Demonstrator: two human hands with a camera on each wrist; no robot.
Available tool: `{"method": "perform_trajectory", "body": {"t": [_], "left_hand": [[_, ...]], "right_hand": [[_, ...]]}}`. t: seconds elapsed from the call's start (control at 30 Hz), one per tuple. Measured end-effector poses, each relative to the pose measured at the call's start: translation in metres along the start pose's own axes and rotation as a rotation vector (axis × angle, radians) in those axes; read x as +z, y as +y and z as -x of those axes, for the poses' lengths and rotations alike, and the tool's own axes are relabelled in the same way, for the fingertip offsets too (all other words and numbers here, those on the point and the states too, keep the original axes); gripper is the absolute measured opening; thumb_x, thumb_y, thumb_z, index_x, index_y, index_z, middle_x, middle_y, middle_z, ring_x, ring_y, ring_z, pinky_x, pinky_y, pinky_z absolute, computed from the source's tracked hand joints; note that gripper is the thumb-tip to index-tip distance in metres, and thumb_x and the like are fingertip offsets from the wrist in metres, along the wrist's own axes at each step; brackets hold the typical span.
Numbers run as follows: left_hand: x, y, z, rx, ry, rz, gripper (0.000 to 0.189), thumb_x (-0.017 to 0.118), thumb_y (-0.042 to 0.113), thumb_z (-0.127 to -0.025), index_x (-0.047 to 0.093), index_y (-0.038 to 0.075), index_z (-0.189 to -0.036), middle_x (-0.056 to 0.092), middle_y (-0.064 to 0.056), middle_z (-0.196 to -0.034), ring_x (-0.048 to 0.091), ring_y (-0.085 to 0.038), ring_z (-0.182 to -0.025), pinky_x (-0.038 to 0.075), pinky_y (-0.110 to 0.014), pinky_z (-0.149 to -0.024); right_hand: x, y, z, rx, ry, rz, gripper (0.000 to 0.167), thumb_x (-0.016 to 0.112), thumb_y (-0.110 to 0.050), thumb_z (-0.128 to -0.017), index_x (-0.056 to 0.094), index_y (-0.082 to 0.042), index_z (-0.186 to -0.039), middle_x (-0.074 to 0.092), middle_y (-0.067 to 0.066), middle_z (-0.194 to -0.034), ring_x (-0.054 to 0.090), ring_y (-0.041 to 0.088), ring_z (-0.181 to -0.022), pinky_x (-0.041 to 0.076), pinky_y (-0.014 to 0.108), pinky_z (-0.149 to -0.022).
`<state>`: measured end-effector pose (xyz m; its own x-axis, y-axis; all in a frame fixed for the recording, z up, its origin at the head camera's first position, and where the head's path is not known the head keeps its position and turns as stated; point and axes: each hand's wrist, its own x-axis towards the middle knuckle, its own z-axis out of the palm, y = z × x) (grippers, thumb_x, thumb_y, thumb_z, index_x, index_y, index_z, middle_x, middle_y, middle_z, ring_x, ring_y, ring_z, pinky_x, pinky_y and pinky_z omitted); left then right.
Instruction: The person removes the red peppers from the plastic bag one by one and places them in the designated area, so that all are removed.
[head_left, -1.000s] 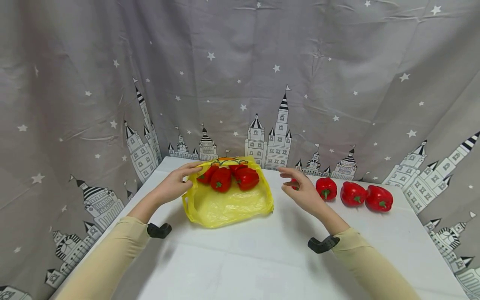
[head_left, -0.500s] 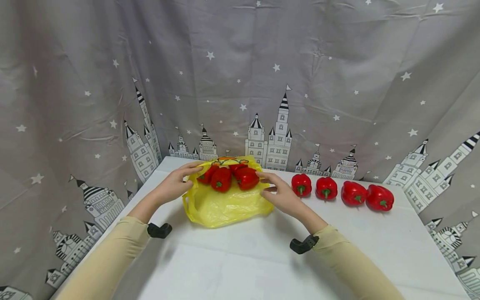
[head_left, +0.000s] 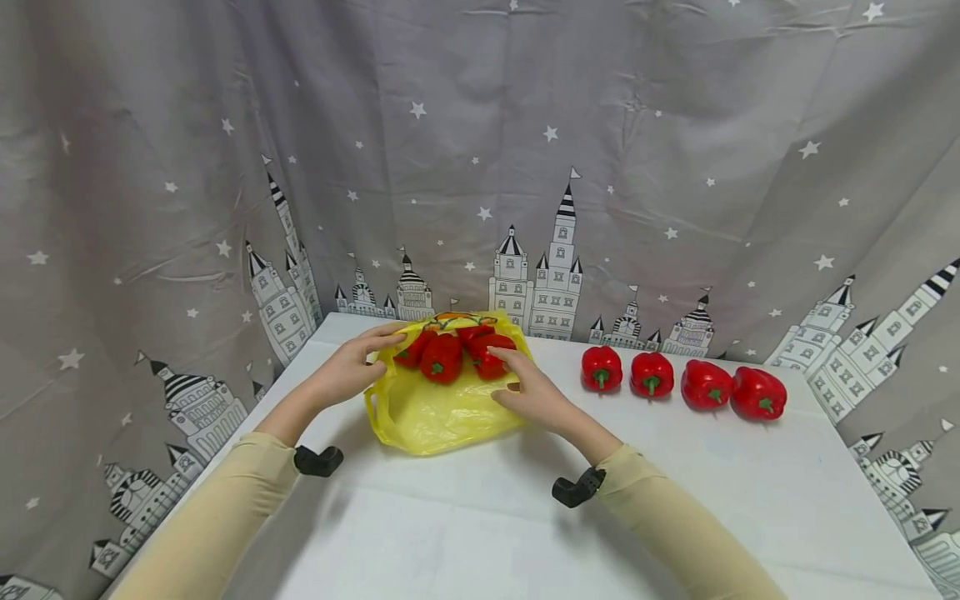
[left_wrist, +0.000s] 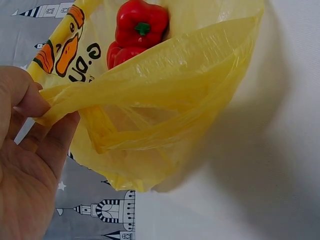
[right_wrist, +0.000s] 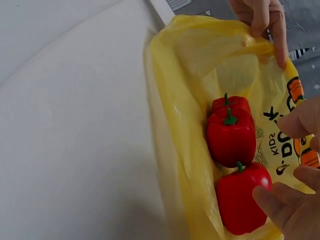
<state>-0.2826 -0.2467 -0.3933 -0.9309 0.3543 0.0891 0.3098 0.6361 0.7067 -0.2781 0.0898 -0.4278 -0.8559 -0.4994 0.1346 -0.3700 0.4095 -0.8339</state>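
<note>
A yellow plastic bag (head_left: 442, 421) with a printed duck face lies on its side, its mouth facing me. Several red bell peppers (head_left: 441, 360) sit inside it. My left hand (head_left: 348, 369) pinches the bag's edge on its left side, thumb against fingers, as the left wrist view shows. Over the bag's right side, my right hand (head_left: 534, 395) has its fingers spread. In the right wrist view one fingertip overlaps the nearest pepper (right_wrist: 242, 200) in the bag, and the thumb and fingers stand wide apart with nothing gripped between them.
Several more red bell peppers (head_left: 651, 375) stand in a row on the white table (head_left: 465, 533), right of the bag. A grey curtain (head_left: 420, 192) with stars and castles hangs behind and along the sides.
My right hand has moved left, from beside the row of peppers to over the bag's right side. The left hand still holds the bag's edge in the same spot.
</note>
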Motion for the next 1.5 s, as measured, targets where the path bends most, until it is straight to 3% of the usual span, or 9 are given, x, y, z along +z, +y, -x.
{"method": "perform_trajectory", "body": {"t": [0.2,0.33,0.47,0.63,0.73,1.07,1.3,1.5], "left_hand": [[0.000,0.000,0.000,0.005,0.001,0.011,0.060,0.051,-0.001,-0.091,0.051,0.006,-0.151,0.031,-0.007,-0.165,0.032,-0.032,-0.146,0.048,-0.038,-0.079],[0.000,0.001,-0.001,0.013,0.005,0.005,0.059,0.051,-0.001,-0.091,0.052,0.006,-0.150,0.032,-0.006,-0.165,0.031,-0.032,-0.146,0.047,-0.039,-0.080],[0.000,0.002,-0.002,0.019,0.005,-0.002,0.059,0.050,0.000,-0.092,0.052,0.006,-0.150,0.032,-0.006,-0.165,0.028,-0.033,-0.150,0.045,-0.042,-0.087],[0.000,0.002,-0.003,0.020,0.005,0.001,0.059,0.050,-0.001,-0.092,0.052,0.006,-0.150,0.033,-0.007,-0.164,0.025,-0.033,-0.151,0.041,-0.046,-0.099],[0.001,0.002,-0.003,0.028,0.005,0.003,0.059,0.050,-0.002,-0.091,0.053,0.006,-0.149,0.033,-0.007,-0.164,0.024,-0.033,-0.152,0.041,-0.046,-0.099],[0.003,0.001,-0.002,0.030,-0.005,0.009,0.059,0.050,-0.003,-0.092,0.052,0.007,-0.150,0.031,-0.008,-0.165,0.022,-0.034,-0.152,0.040,-0.045,-0.094],[0.004,0.000,-0.002,0.022,-0.005,0.012,0.059,0.050,-0.002,-0.091,0.053,0.008,-0.150,0.032,-0.009,-0.164,0.026,-0.033,-0.150,0.041,-0.044,-0.088],[0.002,0.003,0.000,0.018,-0.006,0.005,0.060,0.050,-0.002,-0.091,0.053,0.009,-0.150,0.032,-0.007,-0.165,0.023,-0.032,-0.152,0.040,-0.044,-0.090]], "right_hand": [[0.011,0.000,-0.011,0.086,0.037,0.048,0.073,0.067,-0.015,-0.095,0.035,-0.016,-0.160,0.025,0.012,-0.166,0.037,0.032,-0.145,0.044,0.050,-0.108],[0.013,0.003,-0.017,0.124,0.063,0.099,0.076,0.067,-0.018,-0.094,0.032,-0.016,-0.161,0.020,0.015,-0.168,0.031,0.033,-0.149,0.036,0.054,-0.114],[0.015,0.008,-0.024,0.163,0.097,0.123,0.079,0.069,-0.019,-0.093,0.029,-0.012,-0.162,0.022,0.018,-0.166,0.027,0.034,-0.151,0.028,0.054,-0.118],[0.019,0.016,-0.034,0.185,0.157,0.142,0.086,0.073,-0.017,-0.090,0.026,-0.003,-0.161,0.027,0.024,-0.162,0.030,0.037,-0.148,0.029,0.051,-0.118],[0.024,0.021,-0.040,0.200,0.200,0.146,0.088,0.074,-0.018,-0.089,0.025,0.000,-0.160,0.029,0.027,-0.160,0.033,0.039,-0.146,0.031,0.052,-0.117],[0.043,0.035,-0.057,0.272,0.336,0.193,0.087,0.075,-0.029,-0.091,0.028,-0.006,-0.160,0.035,0.024,-0.157,0.043,0.039,-0.138,0.039,0.051,-0.112],[0.048,0.040,-0.066,0.322,0.376,0.221,0.079,0.072,-0.034,-0.093,0.034,-0.015,-0.159,0.033,0.020,-0.158,0.043,0.040,-0.136,0.039,0.054,-0.110],[0.047,0.040,-0.069,0.306,0.382,0.251,0.068,0.073,-0.029,-0.093,0.045,-0.017,-0.153,0.037,0.021,-0.155,0.048,0.041,-0.132,0.042,0.053,-0.107]]}}
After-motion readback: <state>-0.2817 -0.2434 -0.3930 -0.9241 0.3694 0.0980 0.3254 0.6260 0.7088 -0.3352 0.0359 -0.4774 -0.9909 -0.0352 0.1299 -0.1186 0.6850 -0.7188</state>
